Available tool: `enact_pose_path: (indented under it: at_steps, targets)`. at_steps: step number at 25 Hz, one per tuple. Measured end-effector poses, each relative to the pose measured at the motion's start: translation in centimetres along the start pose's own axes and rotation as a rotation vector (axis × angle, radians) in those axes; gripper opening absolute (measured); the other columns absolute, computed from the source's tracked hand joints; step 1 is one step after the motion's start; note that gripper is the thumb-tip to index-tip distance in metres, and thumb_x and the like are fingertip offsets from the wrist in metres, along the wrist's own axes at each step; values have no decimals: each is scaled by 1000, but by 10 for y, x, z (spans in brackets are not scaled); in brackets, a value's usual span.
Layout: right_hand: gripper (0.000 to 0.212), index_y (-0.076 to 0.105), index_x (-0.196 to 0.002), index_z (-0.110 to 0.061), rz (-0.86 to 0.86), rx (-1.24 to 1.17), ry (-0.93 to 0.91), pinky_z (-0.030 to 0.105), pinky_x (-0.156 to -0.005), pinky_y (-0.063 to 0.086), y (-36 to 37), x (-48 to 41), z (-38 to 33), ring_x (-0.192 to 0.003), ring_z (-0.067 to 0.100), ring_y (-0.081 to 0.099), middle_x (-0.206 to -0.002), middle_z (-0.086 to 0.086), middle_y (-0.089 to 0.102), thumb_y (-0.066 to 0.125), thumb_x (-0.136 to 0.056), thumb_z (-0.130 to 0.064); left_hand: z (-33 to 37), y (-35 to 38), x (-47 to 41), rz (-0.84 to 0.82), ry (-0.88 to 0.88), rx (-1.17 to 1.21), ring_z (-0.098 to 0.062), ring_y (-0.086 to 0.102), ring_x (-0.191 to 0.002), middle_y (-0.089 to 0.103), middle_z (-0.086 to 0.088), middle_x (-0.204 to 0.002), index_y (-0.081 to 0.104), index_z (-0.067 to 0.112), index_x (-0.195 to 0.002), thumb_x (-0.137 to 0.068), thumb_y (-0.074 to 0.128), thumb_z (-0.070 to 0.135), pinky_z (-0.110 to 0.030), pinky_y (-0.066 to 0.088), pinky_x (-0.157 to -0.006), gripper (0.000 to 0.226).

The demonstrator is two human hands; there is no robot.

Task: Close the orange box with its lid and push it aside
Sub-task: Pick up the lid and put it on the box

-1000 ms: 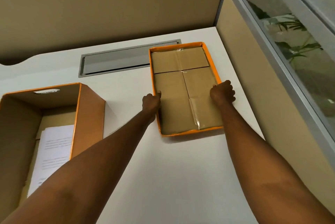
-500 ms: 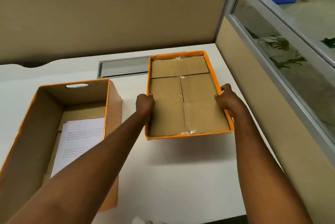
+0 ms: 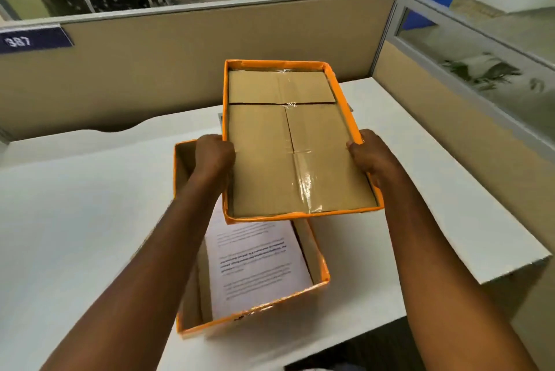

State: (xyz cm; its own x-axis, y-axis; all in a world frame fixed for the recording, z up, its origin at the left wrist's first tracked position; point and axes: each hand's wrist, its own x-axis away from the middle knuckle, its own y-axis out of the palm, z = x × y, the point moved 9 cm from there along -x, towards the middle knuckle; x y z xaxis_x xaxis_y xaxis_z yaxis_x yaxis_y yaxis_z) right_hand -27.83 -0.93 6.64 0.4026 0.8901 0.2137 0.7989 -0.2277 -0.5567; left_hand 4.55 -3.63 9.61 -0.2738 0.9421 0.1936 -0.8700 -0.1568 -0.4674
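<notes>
The orange lid [image 3: 288, 142] is in the air, its brown cardboard inside facing up, tilted with its far end higher. My left hand [image 3: 213, 154] grips its left rim and my right hand [image 3: 371, 157] grips its right rim. Below it on the white desk stands the open orange box [image 3: 255, 315], with printed white paper [image 3: 258, 262] lying inside. The lid covers the far part of the box from view; the near part stays uncovered.
The white desk [image 3: 75, 235] ends in a front edge near me and a right edge close to the box. Beige partition walls [image 3: 150, 70] stand behind and to the right, the right one topped with glass [image 3: 480, 64].
Both hands have lifted the lid off the desk and carried it left and toward me, over the open box. The view has tilted up and shifted, so the box now sits centrally.
</notes>
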Motion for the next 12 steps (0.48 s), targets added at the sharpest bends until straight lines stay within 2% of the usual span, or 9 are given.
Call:
enact_pose_path:
  at_steps: [2,4,7,8,10,12]
  targets:
    - [32,49,-125,-11,13,-22,-9,36,-80,41,23,28,-9,-97,25,53,-120,12,57,44,-96,-25,-14,-30,4,-8,29,5,-24,53,-84,50,1,-70,55,17,-68,-93,47,5,-29,43,-67,29]
    - [32,49,-125,-12,21,-46,-8,37,-83,43,40,50,-16,-101,27,54,-123,12,57,44,-96,-24,-31,-53,5,-3,24,47,-27,56,-87,56,-3,-79,66,9,-82,-92,47,3,-30,45,-73,22]
    - [33,49,-127,-13,-18,-65,-1,40,-87,47,63,68,-22,-105,29,56,-124,13,57,46,-96,-23,-58,-76,9,44,13,-6,-40,62,-95,53,-7,-73,57,3,-78,-91,49,4,-28,43,-62,15]
    - [32,50,-127,-13,-38,-94,9,39,-84,47,69,72,-24,-102,28,57,-124,12,57,48,-95,-22,-63,-80,12,54,15,-44,-43,61,-100,56,-12,-78,56,-1,-83,-91,50,8,-29,44,-63,13]
    - [33,52,-127,-14,-65,-195,36,36,-78,47,76,76,-28,-97,26,58,-123,12,59,52,-94,-19,-64,-91,17,111,21,-207,-40,56,-111,59,-22,-109,55,-4,-107,-92,57,24,-41,48,-82,32]
    - [34,52,-128,-13,-61,-256,29,38,-81,50,76,77,-37,-100,27,60,-124,12,59,53,-93,-17,-42,-105,23,245,121,-378,-38,52,-116,55,-23,-123,51,-2,-120,-89,61,39,-46,45,-92,52]
